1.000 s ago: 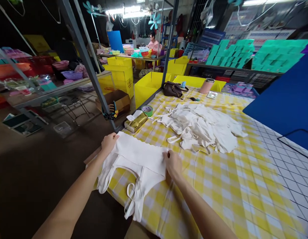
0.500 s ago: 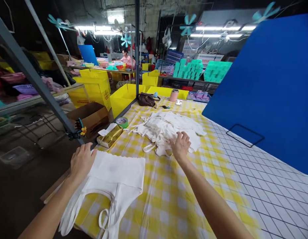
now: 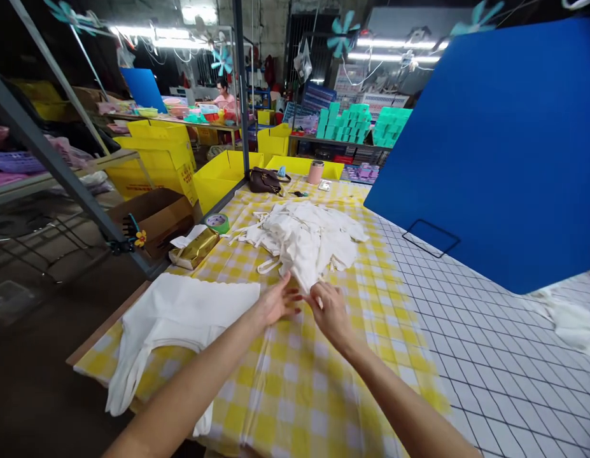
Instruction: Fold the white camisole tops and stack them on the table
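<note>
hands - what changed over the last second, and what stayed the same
Both hands let go of the folded white garment at the table's near-left corner. The right hand went to the pile of white garments first; the left hand followed, and both now meet at the pile's near edge. The folded garment stayed where it lay, as did the tissue box and tape roll.

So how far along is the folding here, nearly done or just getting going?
Looks early. Done: one folded white garment lies flat at the table's near corner. In hand: the left hand and right hand meet at the near edge of the heap of white garments, seemingly pinching a piece. Left: the heap itself, tangled and unfolded.
</note>
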`<state>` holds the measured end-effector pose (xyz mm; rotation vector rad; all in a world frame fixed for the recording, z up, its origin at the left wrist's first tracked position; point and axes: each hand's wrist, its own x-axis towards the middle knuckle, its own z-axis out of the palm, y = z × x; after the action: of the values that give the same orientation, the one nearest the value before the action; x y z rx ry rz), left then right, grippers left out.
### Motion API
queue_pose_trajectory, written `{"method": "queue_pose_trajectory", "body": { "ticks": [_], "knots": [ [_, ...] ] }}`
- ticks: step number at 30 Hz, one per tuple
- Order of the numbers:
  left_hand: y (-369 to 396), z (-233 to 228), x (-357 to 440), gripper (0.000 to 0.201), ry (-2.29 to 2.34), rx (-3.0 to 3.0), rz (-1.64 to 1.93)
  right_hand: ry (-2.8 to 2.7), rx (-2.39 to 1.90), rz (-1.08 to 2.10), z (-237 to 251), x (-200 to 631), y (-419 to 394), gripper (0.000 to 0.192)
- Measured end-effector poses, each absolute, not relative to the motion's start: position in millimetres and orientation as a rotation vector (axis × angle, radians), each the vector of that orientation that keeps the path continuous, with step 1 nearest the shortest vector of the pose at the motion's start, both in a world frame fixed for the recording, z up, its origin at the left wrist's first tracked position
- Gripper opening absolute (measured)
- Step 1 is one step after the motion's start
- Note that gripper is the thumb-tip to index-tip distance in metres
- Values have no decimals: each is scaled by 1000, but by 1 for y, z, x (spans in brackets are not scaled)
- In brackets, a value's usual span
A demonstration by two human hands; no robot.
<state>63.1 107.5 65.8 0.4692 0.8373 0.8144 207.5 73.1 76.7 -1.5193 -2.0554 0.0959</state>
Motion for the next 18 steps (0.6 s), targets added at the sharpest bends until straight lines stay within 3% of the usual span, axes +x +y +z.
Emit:
{"method": "queue_pose_trajectory", "body": {
  "ticks": [8,18],
  "knots": [
    [73,39,82,10,999,320,983,-2137,-1362,558,56,215,-18,21],
    [23,41,62,29,1120,891,1120,-2315,-1217,1117,98,232,-78,25]
  ]
}}
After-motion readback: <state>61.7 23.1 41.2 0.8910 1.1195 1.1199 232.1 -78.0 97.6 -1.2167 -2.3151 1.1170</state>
